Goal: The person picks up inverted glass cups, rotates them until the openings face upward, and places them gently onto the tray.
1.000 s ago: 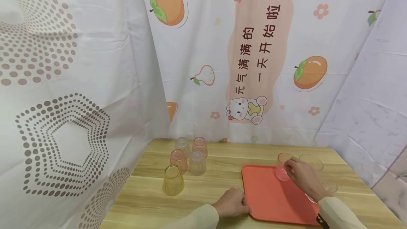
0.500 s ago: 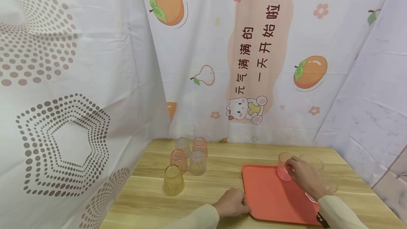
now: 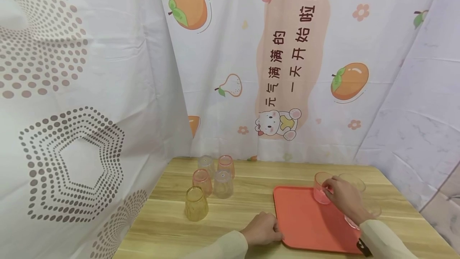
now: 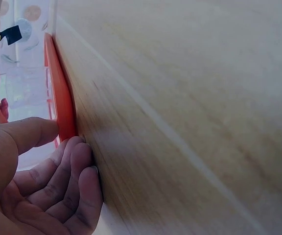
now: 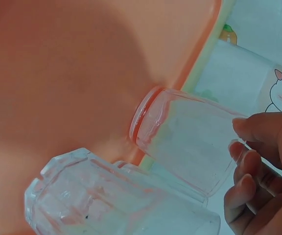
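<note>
Our right hand (image 3: 343, 198) pinches the rim of a transparent cylindrical cup (image 3: 319, 192), mouth up, long axis vertical, on the red rectangular tray (image 3: 305, 223) near its far edge; our left hand (image 3: 261, 229) pinches the tray's near-left edge.
</note>
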{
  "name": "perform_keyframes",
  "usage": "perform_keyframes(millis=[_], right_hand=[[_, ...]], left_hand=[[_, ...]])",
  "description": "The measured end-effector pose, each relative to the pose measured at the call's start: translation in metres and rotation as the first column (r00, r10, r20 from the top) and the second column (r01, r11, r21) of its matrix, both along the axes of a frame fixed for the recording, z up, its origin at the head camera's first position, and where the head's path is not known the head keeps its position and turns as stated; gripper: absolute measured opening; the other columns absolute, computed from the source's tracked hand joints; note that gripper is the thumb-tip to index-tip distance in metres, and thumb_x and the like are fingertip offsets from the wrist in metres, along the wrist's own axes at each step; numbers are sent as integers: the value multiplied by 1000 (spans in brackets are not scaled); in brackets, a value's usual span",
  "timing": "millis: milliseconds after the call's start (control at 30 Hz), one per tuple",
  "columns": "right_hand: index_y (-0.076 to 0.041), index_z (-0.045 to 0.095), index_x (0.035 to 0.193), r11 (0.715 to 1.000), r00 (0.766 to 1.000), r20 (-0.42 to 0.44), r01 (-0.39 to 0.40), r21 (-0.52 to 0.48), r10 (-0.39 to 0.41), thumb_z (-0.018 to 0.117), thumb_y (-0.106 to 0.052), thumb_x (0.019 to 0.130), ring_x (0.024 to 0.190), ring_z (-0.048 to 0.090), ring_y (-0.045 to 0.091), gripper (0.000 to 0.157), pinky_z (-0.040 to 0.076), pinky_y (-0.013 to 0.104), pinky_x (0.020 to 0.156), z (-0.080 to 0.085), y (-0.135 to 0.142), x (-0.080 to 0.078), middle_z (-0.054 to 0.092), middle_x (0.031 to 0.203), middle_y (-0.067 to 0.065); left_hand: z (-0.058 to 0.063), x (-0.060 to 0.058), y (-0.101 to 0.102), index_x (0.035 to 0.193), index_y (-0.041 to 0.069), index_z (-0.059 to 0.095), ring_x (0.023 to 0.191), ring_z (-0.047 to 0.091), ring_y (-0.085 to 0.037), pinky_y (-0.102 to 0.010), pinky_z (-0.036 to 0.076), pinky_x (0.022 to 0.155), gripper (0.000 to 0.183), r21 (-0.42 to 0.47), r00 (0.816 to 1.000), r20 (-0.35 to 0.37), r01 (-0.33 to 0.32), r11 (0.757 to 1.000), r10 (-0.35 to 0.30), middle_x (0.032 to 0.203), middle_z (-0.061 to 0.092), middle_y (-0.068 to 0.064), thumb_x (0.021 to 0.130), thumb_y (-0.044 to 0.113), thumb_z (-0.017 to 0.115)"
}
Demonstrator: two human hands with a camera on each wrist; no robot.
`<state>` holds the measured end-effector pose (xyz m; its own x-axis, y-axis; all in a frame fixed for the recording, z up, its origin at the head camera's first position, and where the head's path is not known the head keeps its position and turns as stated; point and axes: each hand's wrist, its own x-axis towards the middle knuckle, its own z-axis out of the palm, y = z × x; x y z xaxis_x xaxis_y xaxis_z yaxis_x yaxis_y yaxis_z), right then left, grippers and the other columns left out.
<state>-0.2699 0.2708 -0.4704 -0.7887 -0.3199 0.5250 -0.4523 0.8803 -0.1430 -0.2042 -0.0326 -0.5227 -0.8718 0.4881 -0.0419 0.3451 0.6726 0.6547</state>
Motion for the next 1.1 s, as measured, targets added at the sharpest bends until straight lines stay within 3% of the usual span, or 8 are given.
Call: perform_keyframes(millis=[300, 633, 833, 933, 1100], right_hand=[[-10, 75, 91, 998, 1000, 16, 1, -65, 0, 88, -10, 78, 72, 64, 20, 19, 50, 39, 60, 2, -2, 6, 61, 84, 1], [-13, 75, 95, 997, 1000, -27, -7, -72, 5, 86, -9, 80, 63, 47, 6, 19, 39, 26, 51, 4, -11, 18, 58, 85, -2], [-20, 72, 86, 994, 988, -126, -98, -39, 92, 90, -7, 73, 70, 56, 8, 25, 46, 27, 57, 0, -21, 27, 59, 84, -7], [-21, 70, 86, 989, 989, -73, -135, -64, 130, 89, -5, 75, 71, 58, 7, 27, 47, 27, 58, -3, -28, 32, 60, 84, -10], [-20, 72, 89, 987, 978, 144, -137, -86, 148, 86, -7, 80, 70, 58, 4, 21, 50, 27, 61, -5, -38, 43, 60, 80, -16]], left_hand=[[2, 2, 0, 52, 14, 62, 37, 33, -1, -18, 27, 39, 42, 10, 1000, 9, -4, 1000, 3, 41, 44, 13, 90, 21, 78], [1, 2, 0, 51, 14, 60, 37, 31, -2, -18, 27, 40, 44, 0, 1000, 5, -10, 1000, 10, 41, 42, 13, 91, 22, 78], [1, 2, 0, 50, 14, 58, 37, 30, -2, -18, 25, 39, 46, 3, 1000, -4, 3, 1000, -3, 41, 40, 13, 91, 21, 78], [0, 1, 0, 50, 14, 57, 37, 29, -1, -18, 25, 39, 46, -4, 1000, -12, 7, 1000, -7, 41, 39, 14, 91, 21, 77], [0, 0, 0, 50, 15, 55, 38, 28, -1, -18, 25, 39, 46, -16, 999, -30, 19, 1000, -20, 42, 37, 14, 91, 19, 76]])
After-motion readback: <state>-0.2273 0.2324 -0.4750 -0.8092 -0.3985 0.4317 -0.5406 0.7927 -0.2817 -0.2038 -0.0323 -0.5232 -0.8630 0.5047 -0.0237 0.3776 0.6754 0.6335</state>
